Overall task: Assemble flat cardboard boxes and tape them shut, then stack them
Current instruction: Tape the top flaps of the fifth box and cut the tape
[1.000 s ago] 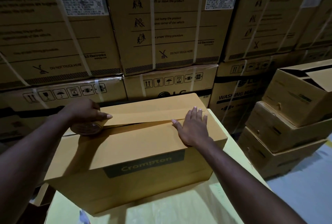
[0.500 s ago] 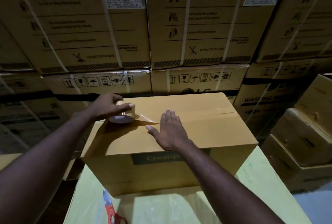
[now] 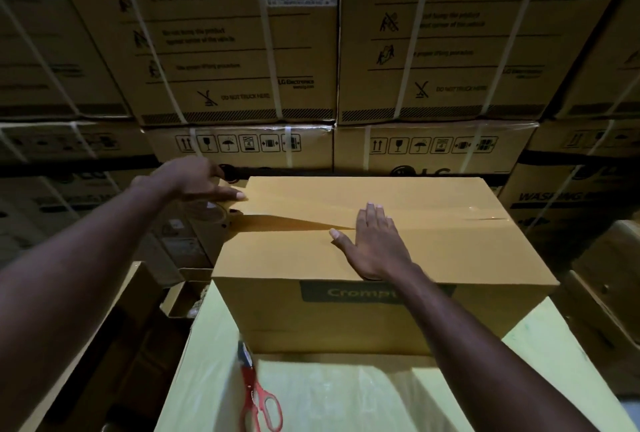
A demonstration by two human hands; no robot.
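A closed brown cardboard box (image 3: 433,251) marked "Crompton" stands on a pale yellow surface (image 3: 346,393). Brown tape (image 3: 298,222) runs along its top seam. At the box's left edge my left hand (image 3: 194,182) grips the tape roll (image 3: 216,211), with a stretch of tape drawn from the roll onto the seam. My right hand (image 3: 372,244) lies flat, fingers straight, pressing on the box top over the seam near the middle.
Red-handled scissors (image 3: 258,397) lie on the yellow surface in front of the box. A wall of large strapped cartons (image 3: 242,50) rises behind. Smaller boxes (image 3: 609,293) are stacked at the right, and open cartons (image 3: 180,296) sit low at the left.
My left hand has drawn the tape roll leftward past the box's left edge, lengthening the tape on the seam. My right hand slid left along the seam, then stayed pressing near the middle.
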